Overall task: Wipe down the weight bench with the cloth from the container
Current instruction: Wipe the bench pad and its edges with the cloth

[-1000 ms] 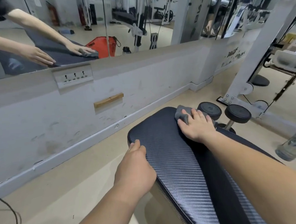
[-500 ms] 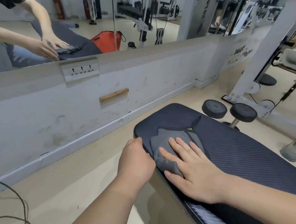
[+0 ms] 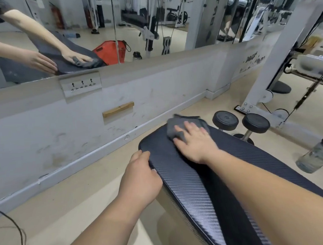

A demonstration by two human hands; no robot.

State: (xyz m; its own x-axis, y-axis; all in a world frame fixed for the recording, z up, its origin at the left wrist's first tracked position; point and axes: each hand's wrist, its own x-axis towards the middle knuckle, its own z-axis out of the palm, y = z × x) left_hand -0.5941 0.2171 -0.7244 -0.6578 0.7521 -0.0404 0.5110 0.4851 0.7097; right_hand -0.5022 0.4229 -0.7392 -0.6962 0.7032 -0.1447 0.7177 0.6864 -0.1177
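Since half a second ago the right hand (image 3: 196, 141) has slid the cloth (image 3: 173, 128) from the near left edge, beside the left hand (image 3: 139, 182), to the far end of the worktop (image 3: 189, 187). The left hand rests against the worktop's left edge, fingers loosely extended, thumb on top, gripping nothing. The right hand lies flat with fingers spread, pressing the bunched grey cloth onto the dark textured pad. Black dumbbells (image 3: 225, 120) sit on the floor just beyond, with a clear bottle (image 3: 316, 155) farther right.
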